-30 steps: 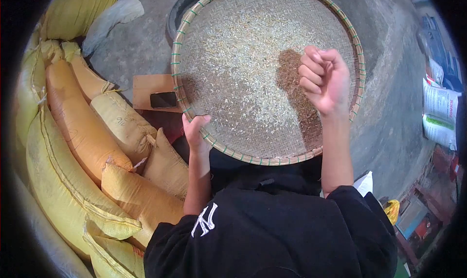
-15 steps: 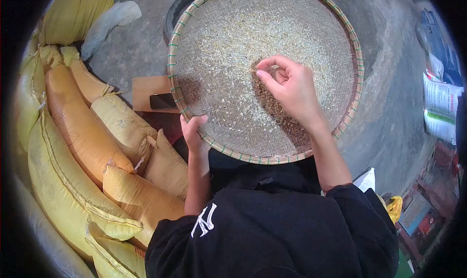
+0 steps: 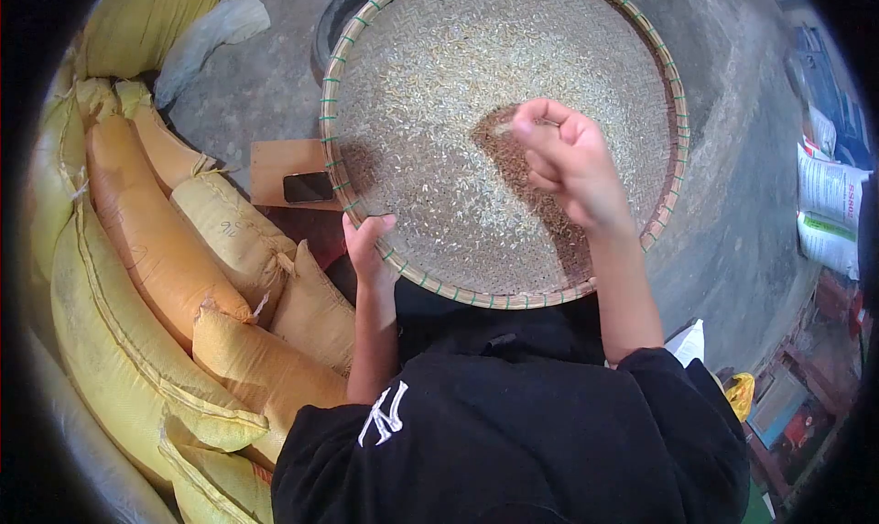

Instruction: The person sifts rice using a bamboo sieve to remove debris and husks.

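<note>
A wide round woven winnowing basket with green-bound rim spreads out in front of me. Pale rice grains lie scattered over its weave, thinner toward the near side. My left hand grips the lower left rim, thumb on top and fingers underneath. Above the right part of the grains is my right hand, closed, thumb and forefinger pressed together. Whatever its fingertips pinch is too small and blurred to name. The hand casts a dark shadow on the grains.
Stuffed yellow and orange sacks are piled along the left. A dark phone rests on a brown cardboard piece beside the basket. Behind it stands a dark round tub. White printed bags lie at the right.
My right hand has moved right and appears lifted a little from the grains, its fingers still pinched. My left hand keeps its hold on the rim.
</note>
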Tool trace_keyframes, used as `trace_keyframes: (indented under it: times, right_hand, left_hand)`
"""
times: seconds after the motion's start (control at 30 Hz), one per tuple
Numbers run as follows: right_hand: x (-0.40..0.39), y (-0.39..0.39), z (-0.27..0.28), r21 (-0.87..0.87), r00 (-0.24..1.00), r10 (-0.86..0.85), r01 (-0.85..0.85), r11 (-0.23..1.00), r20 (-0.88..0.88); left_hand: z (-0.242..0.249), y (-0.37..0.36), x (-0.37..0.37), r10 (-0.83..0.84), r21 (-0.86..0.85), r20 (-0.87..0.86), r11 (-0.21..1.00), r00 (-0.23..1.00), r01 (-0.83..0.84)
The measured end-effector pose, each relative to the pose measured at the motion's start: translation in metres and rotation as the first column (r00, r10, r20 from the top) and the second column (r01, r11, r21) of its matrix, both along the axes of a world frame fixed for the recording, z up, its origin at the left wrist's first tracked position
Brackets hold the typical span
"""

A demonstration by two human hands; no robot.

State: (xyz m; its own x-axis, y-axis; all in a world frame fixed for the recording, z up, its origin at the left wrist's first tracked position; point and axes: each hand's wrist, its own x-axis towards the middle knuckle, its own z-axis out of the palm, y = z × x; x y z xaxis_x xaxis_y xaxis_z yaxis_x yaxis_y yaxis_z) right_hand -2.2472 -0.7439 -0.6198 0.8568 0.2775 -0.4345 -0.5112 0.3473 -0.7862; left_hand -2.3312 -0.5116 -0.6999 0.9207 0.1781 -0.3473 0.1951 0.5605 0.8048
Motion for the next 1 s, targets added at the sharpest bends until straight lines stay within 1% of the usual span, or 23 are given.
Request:
trace_keyframes:
  times: [0.03,0.07,0.1,0.13,0.17,0.2,0.27,0.3,0.33,0.37,0.4,0.43,0.47,0.5,0.53,0.6,0.63,0.7,0.73,0.8,0.87,0.93,1.0]
  right_hand:
    - [0.001,-0.006,0.006,0.231,0.997,0.022,-0.005,0.973,-0.071]
    - [0.002,-0.010,0.003,0.231,0.997,0.021,-0.004,0.973,-0.072]
    - [0.004,-0.014,-0.002,0.561,0.993,0.067,0.001,0.828,-0.100]
    - [0.004,-0.016,-0.005,0.818,0.987,0.117,0.023,0.575,-0.110]
    - [0.004,-0.014,-0.003,0.827,0.984,0.095,0.071,0.557,-0.149]
    - [0.005,-0.013,-0.002,0.827,0.985,0.092,0.073,0.558,-0.149]
    - [0.007,-0.008,-0.002,0.653,0.995,0.054,0.014,0.757,-0.083]
    - [0.007,-0.004,0.001,0.655,0.995,0.056,0.011,0.755,-0.082]
    - [0.007,0.001,0.008,0.308,0.999,0.043,-0.031,0.951,-0.032]
    - [0.006,0.005,0.011,-0.091,0.999,0.049,-0.047,0.995,0.019]
    - [0.006,0.010,0.008,-0.091,0.999,0.049,-0.047,0.995,0.019]
    - [0.004,0.015,0.001,-0.373,0.981,0.085,-0.015,0.928,0.174]
    - [0.003,0.019,-0.003,-0.615,0.938,0.163,0.065,0.786,0.307]
    - [0.002,0.021,-0.001,-0.694,0.926,0.202,0.084,0.715,0.320]
    - [0.002,0.023,0.001,-0.694,0.926,0.201,0.084,0.715,0.319]
    - [0.002,0.026,0.006,-0.777,0.899,0.293,0.078,0.625,0.326]
    - [0.003,0.028,0.008,-0.776,0.899,0.293,0.077,0.626,0.326]
    - [0.003,0.030,0.011,-0.845,0.879,0.356,0.092,0.526,0.317]
    - [0.003,0.030,0.009,-0.846,0.879,0.356,0.091,0.526,0.316]
    - [0.001,0.031,0.003,-0.842,0.845,0.365,0.167,0.514,0.391]
    - [0.000,0.032,0.004,-0.845,0.842,0.371,0.169,0.508,0.391]
    - [-0.001,0.032,0.003,-0.847,0.839,0.378,0.169,0.504,0.392]
    - [-0.002,0.030,0.001,-0.831,0.846,0.350,0.178,0.527,0.403]
  left_hand:
    - [0.001,-0.001,0.000,0.013,0.005,-0.006,1.000,1.000,-0.013]
    - [0.002,-0.001,0.001,0.025,0.010,-0.013,1.000,1.000,-0.025]
    - [0.003,-0.002,0.002,0.023,0.008,-0.014,1.000,1.000,-0.023]
    - [0.004,-0.003,0.002,0.028,0.009,-0.024,1.000,0.999,-0.028]
    - [0.005,-0.003,0.003,0.033,0.010,-0.033,0.999,0.999,-0.032]
    - [0.002,-0.002,0.002,0.029,0.008,-0.032,1.000,0.999,-0.029]
    - [-0.003,0.001,0.000,0.028,-0.001,-0.055,1.000,0.998,-0.028]
    - [-0.003,0.002,-0.001,0.030,0.003,-0.053,1.000,0.998,-0.030]
    - [-0.002,0.002,-0.002,0.035,0.033,-0.059,0.999,0.998,-0.033]
    - [-0.001,0.001,-0.001,0.039,0.062,-0.066,0.997,0.997,-0.035]
    - [0.002,-0.001,0.000,0.039,0.062,-0.066,0.997,0.997,-0.035]
    - [0.005,-0.002,0.002,0.022,0.044,-0.027,0.999,0.999,-0.020]
    - [0.007,-0.004,0.003,0.004,0.026,0.012,1.000,1.000,-0.005]
    - [0.005,-0.003,0.002,0.003,0.025,0.011,1.000,1.000,-0.003]
    - [0.002,-0.002,0.001,0.019,0.027,-0.004,0.999,1.000,-0.019]
    - [-0.002,0.000,-0.001,0.037,0.032,-0.019,0.999,0.999,-0.036]
    - [-0.004,0.001,-0.001,0.043,0.041,-0.011,0.998,0.999,-0.043]
    - [-0.007,0.002,-0.002,0.048,0.049,-0.003,0.998,0.999,-0.048]
    - [-0.009,0.004,-0.003,0.036,0.062,-0.006,0.997,0.999,-0.035]
    - [-0.005,0.002,-0.002,0.022,0.074,-0.011,0.997,1.000,-0.021]
    - [0.001,-0.003,-0.001,0.091,0.052,-0.047,0.995,0.995,-0.089]
    - [-0.001,-0.002,-0.001,0.077,0.040,-0.037,0.996,0.996,-0.075]
    - [0.001,-0.003,0.000,0.061,0.029,-0.029,0.998,0.998,-0.060]
